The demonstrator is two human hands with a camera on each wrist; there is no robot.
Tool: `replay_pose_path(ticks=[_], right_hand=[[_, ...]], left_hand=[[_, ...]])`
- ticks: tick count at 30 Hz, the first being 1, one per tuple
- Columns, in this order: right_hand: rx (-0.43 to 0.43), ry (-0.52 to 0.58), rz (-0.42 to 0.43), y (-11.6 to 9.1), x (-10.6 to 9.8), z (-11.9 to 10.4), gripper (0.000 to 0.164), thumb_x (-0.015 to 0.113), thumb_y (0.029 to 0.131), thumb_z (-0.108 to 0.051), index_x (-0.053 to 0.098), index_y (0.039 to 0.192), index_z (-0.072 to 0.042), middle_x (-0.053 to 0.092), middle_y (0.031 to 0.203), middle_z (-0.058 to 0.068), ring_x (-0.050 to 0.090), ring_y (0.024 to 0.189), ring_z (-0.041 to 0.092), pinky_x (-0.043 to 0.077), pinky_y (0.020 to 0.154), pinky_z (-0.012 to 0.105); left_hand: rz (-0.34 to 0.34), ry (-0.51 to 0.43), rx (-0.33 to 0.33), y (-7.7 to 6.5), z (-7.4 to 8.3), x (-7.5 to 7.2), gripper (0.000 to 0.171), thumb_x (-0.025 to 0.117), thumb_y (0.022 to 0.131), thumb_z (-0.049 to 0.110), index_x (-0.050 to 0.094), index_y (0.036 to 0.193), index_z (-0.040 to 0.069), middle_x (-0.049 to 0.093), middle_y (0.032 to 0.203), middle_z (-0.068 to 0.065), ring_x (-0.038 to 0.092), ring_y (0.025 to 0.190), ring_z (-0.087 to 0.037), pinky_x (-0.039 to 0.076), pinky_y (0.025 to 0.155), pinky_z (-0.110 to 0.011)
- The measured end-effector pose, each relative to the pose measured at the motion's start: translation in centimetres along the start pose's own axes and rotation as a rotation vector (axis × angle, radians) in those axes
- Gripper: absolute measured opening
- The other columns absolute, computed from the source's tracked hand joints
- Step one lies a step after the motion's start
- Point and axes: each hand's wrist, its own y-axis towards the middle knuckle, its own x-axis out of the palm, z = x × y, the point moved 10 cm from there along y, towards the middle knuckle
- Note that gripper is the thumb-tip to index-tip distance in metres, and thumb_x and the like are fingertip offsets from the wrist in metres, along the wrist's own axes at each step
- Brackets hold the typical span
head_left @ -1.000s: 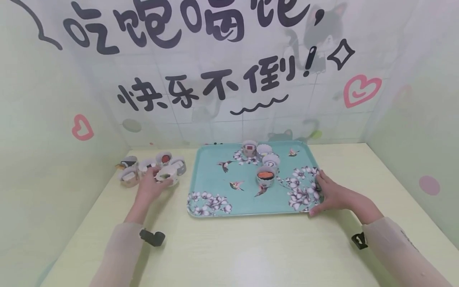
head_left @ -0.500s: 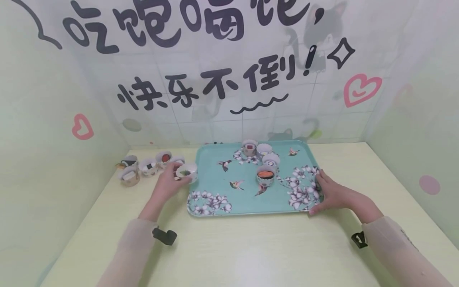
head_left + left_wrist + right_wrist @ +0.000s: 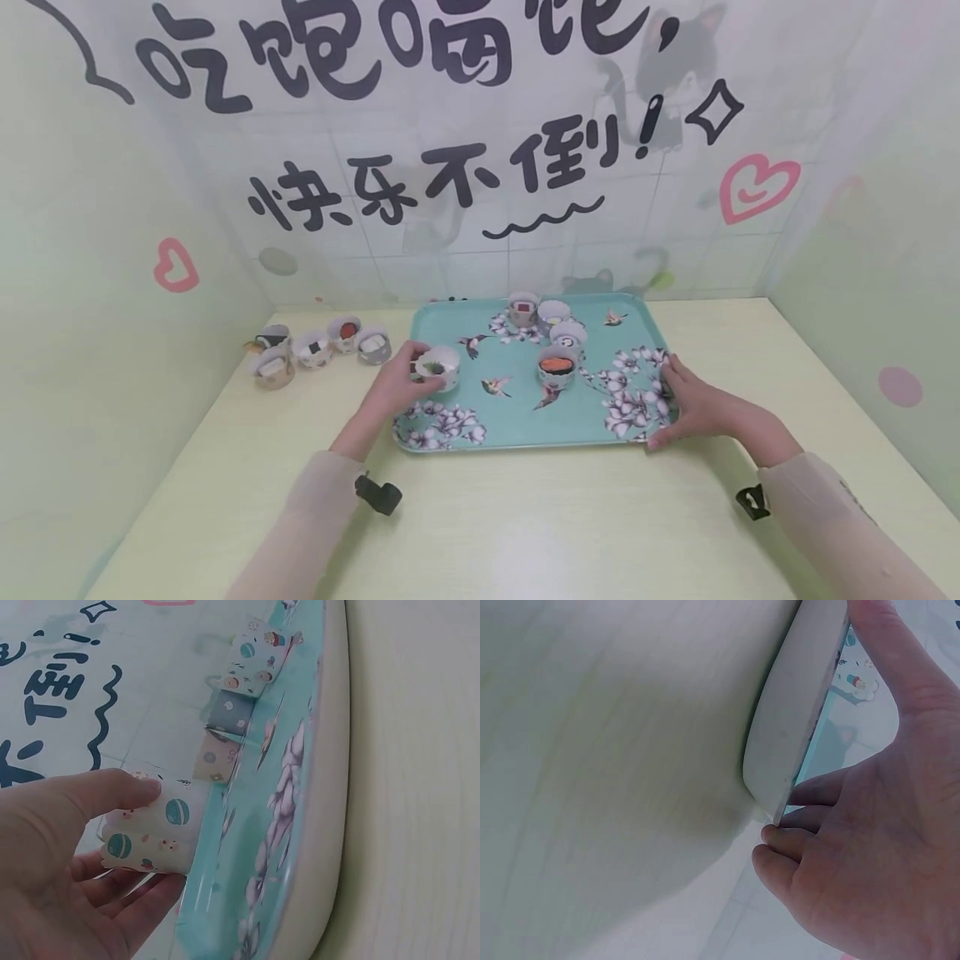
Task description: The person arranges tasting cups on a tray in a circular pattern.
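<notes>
My left hand (image 3: 392, 385) holds a white paper baking cup (image 3: 447, 360) with something green inside, over the left part of the turquoise tray (image 3: 525, 421). In the left wrist view, the thumb lies on the cup's macaron-printed side (image 3: 166, 829) and the fingers are beneath and behind it. At the tray's right front corner, my right hand (image 3: 705, 407) grips the rim, with thumb and fingers spread along it. Several cups stand on the tray in a slanting row; the front cup (image 3: 557, 371) contains an orange-topped sushi-like piece.
Several filled cups stand on the table left of the tray, including one with a red piece (image 3: 346, 333), one with a white piece (image 3: 373, 345) and a tan cup (image 3: 272, 368). A printed wall (image 3: 457, 267) closes off the back.
My left hand has carried the white baking cup rightward from the group on the table to above the tray's left part. The right hand and tray have stayed put.
</notes>
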Motion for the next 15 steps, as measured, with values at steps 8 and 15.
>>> replay_pose_path(ticks=[8,15], right_hand=[[0.0,-0.004,-0.001,-0.1,0.0,0.1,0.137,0.09,0.066,-0.047,0.005,0.148,0.023,-0.006,0.154,0.047,0.003,0.143,0.063,0.016,0.115,0.071],[0.004,0.01,-0.002,-0.3,-0.1,-0.1,0.137,0.09,0.066,-0.046,0.005,0.148,0.023,-0.007,0.154,0.047,0.002,0.143,0.063,0.015,0.116,0.07]], left_hand=[[-0.043,-0.01,0.051,0.2,2.0,2.6,0.058,0.073,0.09,0.024,0.045,0.138,0.005,0.053,0.141,-0.018,0.055,0.126,-0.036,0.052,0.102,-0.049],[-0.079,-0.02,0.104,0.5,3.8,4.7,0.057,0.075,0.089,0.022,0.046,0.136,0.006,0.059,0.133,-0.015,0.062,0.117,-0.031,0.056,0.096,-0.042]])
